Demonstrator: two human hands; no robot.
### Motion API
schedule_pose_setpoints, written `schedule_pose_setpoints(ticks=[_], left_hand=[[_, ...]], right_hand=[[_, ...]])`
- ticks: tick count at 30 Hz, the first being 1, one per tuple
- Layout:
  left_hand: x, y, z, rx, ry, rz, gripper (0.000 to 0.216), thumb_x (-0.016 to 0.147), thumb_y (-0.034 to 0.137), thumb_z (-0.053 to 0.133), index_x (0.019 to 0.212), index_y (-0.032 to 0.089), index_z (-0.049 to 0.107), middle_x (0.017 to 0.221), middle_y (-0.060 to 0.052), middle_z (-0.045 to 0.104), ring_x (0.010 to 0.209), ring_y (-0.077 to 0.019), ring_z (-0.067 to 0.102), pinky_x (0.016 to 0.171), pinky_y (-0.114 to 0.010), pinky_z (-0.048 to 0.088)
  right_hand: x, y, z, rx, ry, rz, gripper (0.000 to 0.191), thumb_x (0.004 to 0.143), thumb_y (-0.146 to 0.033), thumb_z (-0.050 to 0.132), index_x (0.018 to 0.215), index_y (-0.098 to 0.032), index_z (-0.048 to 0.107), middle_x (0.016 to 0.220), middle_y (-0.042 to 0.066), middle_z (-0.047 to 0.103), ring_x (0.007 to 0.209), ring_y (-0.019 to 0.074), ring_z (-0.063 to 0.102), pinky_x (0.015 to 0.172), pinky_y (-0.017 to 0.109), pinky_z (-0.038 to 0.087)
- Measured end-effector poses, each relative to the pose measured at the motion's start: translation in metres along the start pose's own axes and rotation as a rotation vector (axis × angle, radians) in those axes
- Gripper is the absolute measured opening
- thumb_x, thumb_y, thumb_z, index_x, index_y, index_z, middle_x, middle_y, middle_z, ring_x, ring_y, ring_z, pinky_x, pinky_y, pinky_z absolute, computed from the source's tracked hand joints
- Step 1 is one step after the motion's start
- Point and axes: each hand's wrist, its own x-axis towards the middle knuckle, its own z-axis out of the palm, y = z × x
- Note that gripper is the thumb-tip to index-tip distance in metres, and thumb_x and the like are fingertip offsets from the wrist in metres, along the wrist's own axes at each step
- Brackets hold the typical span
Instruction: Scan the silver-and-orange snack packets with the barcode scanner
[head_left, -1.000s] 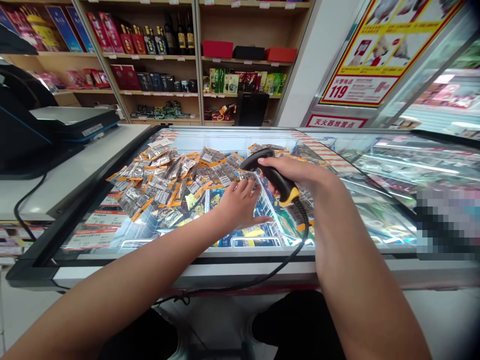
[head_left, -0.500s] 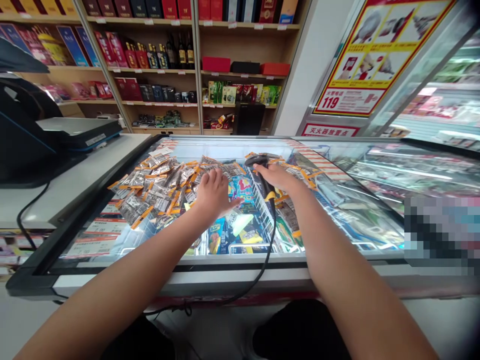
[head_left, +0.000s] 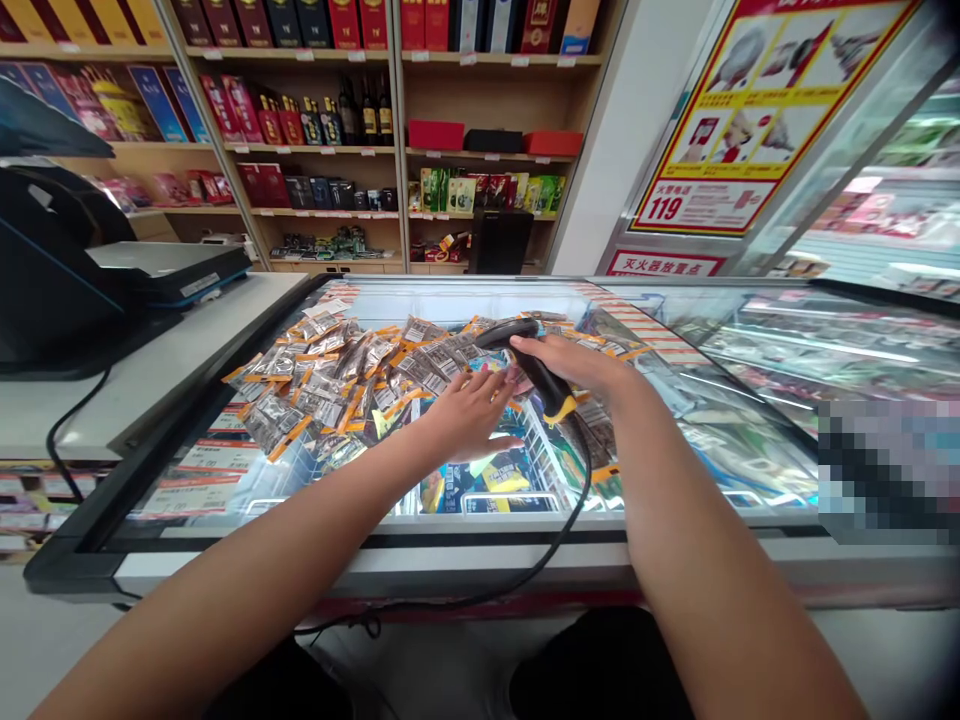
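Right hand [head_left: 577, 365] grip clenched on black-yellow scanner [head_left: 534, 368]; left hand [head_left: 469, 420] released, flat on packets [head_left: 337, 375].

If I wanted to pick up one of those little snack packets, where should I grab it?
Pinch a packet at the near left rim of the pile by its orange end strip, coming from the left. There the packets lie flat on the glass lid with edges sticking out, clear of the left hand and the scanner.
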Motion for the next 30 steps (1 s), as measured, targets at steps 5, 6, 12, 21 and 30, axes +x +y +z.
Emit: schedule_pose_setpoints(ticks=[5, 6, 12, 21, 30], left_hand=[[0.0, 0.001, 0.002, -0.01, -0.031, 0.016, 0.088, 0.1, 0.073, 0.026, 0.163, 0.011, 0.032, 0.167, -0.02, 0.035, 0.148, -0.035, 0.041, 0.119, -0.051, 0.029], [-0.001, 0.002, 0.001, 0.011, -0.014, 0.007, 0.088, 0.1, 0.074, 0.027, 0.161, 0.011, 0.035, 0.164, -0.021, 0.04, 0.145, -0.0356, 0.043, 0.118, -0.05, 0.031], [-0.004, 0.014, 0.005, 0.054, 0.05, -0.129, 0.102, 0.091, 0.085, 0.034, 0.16, 0.01, 0.039, 0.154, -0.022, 0.049, 0.136, -0.0379, 0.049, 0.114, -0.047, 0.035], [-0.005, 0.026, 0.007, 0.021, -0.037, -0.194, 0.109, 0.087, 0.09, 0.028, 0.166, 0.014, 0.029, 0.168, -0.023, 0.033, 0.15, -0.0397, 0.036, 0.121, -0.051, 0.027], [-0.004, 0.017, 0.009, -0.019, -0.061, -0.202, 0.107, 0.079, 0.097, 0.031, 0.167, 0.036, 0.023, 0.17, -0.017, 0.03, 0.155, -0.0443, 0.027, 0.121, -0.058, 0.021]], right_hand=[[0.002, 0.0, -0.003, 0.036, 0.161, 0.053, 0.05, 0.097, -0.066, 0.053, 0.085, -0.021, 0.07, 0.089, 0.013, 0.078, 0.071, 0.0275, 0.073, 0.068, 0.037, 0.056], [0.003, 0.001, -0.003, 0.025, 0.194, 0.069, 0.049, 0.097, -0.065, 0.052, 0.084, -0.021, 0.068, 0.084, 0.012, 0.077, 0.067, 0.0269, 0.071, 0.066, 0.037, 0.055], [-0.005, -0.007, -0.005, 0.117, 0.162, 0.191, 0.042, 0.098, -0.06, 0.052, 0.085, -0.021, 0.063, 0.06, 0.007, 0.067, 0.051, 0.0222, 0.062, 0.051, 0.032, 0.05], [-0.013, -0.011, -0.002, 0.127, 0.046, 0.224, 0.04, 0.098, -0.055, 0.056, 0.082, -0.02, 0.064, 0.066, 0.008, 0.069, 0.056, 0.0211, 0.065, 0.055, 0.033, 0.058], [-0.038, -0.019, -0.012, 0.073, -0.033, 0.364, 0.044, 0.09, -0.06, 0.066, 0.07, -0.021, 0.065, 0.052, 0.007, 0.061, 0.048, 0.0224, 0.06, 0.05, 0.037, 0.057]])
